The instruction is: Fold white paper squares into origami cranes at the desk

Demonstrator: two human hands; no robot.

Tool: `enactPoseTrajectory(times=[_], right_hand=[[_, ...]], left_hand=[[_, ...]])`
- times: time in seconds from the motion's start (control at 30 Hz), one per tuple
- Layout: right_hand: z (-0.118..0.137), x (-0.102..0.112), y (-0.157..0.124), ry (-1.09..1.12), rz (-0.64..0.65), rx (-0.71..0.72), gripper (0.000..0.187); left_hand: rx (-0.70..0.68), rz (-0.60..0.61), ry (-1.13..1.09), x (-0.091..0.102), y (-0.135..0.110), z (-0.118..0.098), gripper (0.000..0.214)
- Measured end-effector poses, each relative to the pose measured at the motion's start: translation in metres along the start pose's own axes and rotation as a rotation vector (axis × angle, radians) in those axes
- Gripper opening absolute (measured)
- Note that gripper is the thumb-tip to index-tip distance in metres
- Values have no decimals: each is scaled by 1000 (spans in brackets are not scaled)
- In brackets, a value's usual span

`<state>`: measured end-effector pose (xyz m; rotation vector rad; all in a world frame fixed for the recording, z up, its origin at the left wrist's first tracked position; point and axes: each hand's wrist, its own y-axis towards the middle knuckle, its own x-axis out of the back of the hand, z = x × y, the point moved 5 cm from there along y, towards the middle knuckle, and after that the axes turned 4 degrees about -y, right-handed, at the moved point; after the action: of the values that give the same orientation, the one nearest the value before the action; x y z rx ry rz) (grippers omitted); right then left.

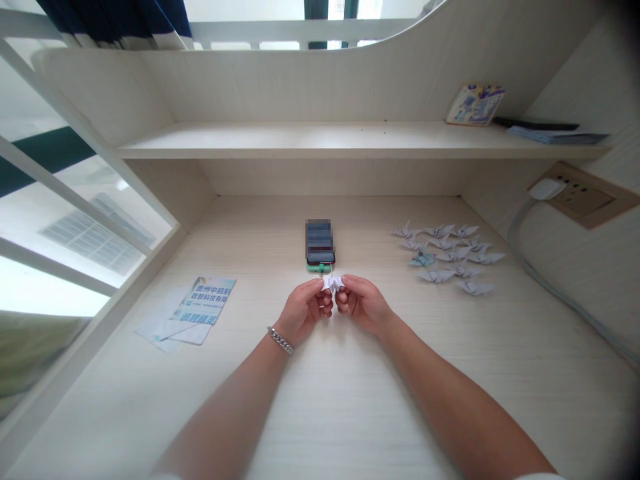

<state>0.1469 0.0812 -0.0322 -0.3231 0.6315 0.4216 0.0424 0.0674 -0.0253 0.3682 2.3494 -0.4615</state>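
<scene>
Between my two hands, above the middle of the desk, is a small white paper crane (333, 284). My left hand (306, 303), with a chain bracelet on its wrist, pinches one side of it between thumb and fingers. The other side is pinched by my right hand (364, 303). Just beyond the fingertips lies a phone (320, 241) with a blurred screen. To the right, several folded paper cranes (453, 255) rest in a loose group; most are white, and a light-blue one (423, 259) is among them.
Printed sheets (205, 300) lie on the desk (310, 413) at the left. A shelf (300, 137) spans the back, with a small box (475, 105) and thin booklets (555, 135). A cable (540, 287) runs from the wall socket (585, 193) down the right side.
</scene>
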Motion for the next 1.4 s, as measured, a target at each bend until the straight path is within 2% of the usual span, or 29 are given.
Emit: enactPoseTrajectory(times=[0.23, 0.4, 0.63, 0.8, 1.03, 1.27, 1.4], right_hand=[[2, 5, 0, -113, -10, -31, 17], [3, 4, -1, -161, 13, -68, 18], [0, 0, -2, 6, 55, -87, 15], [-1, -5, -4, 105, 64, -48, 18], [-2, -6, -5, 135, 58, -24, 18], [-5, -1, -2, 145, 45, -115, 21], [-2, 2, -1, 126, 21, -85, 18]], left_hand=[[-3, -30, 153, 3, 1, 1, 22], [-4, -32, 181, 5, 2, 1, 21], [-13, 9, 110, 0, 0, 0, 20], [-38, 31, 49, -5, -2, -1, 23], [-38, 45, -3, -6, -2, 1, 22], [-53, 2, -24, -2, -1, -3, 22], [-59, 21, -15, -3, -2, -4, 22]])
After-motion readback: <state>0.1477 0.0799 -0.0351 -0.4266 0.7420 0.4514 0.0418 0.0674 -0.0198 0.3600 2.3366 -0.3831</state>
